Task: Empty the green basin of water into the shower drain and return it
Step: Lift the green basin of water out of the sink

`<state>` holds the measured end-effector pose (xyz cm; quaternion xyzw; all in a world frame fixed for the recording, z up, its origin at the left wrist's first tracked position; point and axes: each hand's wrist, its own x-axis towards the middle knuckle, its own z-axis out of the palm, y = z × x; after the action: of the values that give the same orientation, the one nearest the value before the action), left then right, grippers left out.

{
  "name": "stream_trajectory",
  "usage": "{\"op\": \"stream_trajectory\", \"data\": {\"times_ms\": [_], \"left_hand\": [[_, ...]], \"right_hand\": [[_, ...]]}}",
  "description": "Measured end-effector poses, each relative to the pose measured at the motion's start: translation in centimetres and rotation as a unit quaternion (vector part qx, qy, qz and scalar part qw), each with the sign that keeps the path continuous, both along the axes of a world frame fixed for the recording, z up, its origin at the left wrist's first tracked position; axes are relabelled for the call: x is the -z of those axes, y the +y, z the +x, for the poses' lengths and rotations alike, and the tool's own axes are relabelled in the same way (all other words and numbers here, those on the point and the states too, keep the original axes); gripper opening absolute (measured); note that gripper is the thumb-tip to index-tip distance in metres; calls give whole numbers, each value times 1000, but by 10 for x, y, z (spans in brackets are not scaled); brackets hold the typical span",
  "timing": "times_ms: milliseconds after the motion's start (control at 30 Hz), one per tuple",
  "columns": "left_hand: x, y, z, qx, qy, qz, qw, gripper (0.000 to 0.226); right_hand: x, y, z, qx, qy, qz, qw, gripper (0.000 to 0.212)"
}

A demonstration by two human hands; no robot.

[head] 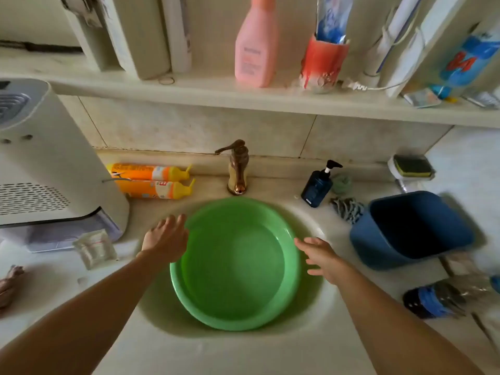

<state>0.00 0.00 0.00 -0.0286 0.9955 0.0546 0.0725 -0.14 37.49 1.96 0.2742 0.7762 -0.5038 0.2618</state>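
I read this as the very start of the job: the reach for the pick-up, with nothing lifted yet. The green basin (235,263) sits in the sink bowl (311,315) at the centre of the frame, just below the bronze tap (238,169), and I can make out what looks like water pooling in its bottom.

My left hand (166,240) is at the basin's left rim, fingers spread and extended, palm down; they overlap the rim edge in the picture, but I cannot tell whether they touch it. My right hand (322,257) is at the right rim, fingers likewise apart and loose, gripping nothing. Both hands are slightly blurred.

The next move, as I judge it, calls for both hands to curl under or over the rim at opposite sides and close on it evenly, then raise the basin level so the water does not slop over the edge. The tap spout stands close above the far rim, so I would lift toward the bottom of the frame rather than straight up. The blue bin (411,228) at right and the orange bottles (151,181) at upper left are near the sink but outside the lifting path. The shower drain is not in view.
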Motion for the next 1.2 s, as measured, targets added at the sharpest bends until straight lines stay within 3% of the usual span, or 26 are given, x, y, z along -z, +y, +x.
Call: {"op": "stream_trajectory", "data": {"times_ms": [200,533,700,900,1000,1200], "left_hand": [[26,-5,-4,-87,-114,145,979,58],[47,-10,-9,-110,-102,210,966,53],[52,-15,-12,-164,-120,271,941,36],[56,-14,-16,-207,-148,303,918,33],[62,-13,-20,-263,-158,329,893,54],[67,-5,-23,-383,-159,451,790,69]], "right_hand": [[14,-10,0,42,-18,4,999,63],[37,-24,-8,85,-16,51,995,56],[54,-25,-12,81,-20,99,992,51],[64,-25,-17,70,-26,142,987,56],[68,-26,-18,63,-22,154,986,56],[71,-24,-17,61,-25,160,985,61]]}}
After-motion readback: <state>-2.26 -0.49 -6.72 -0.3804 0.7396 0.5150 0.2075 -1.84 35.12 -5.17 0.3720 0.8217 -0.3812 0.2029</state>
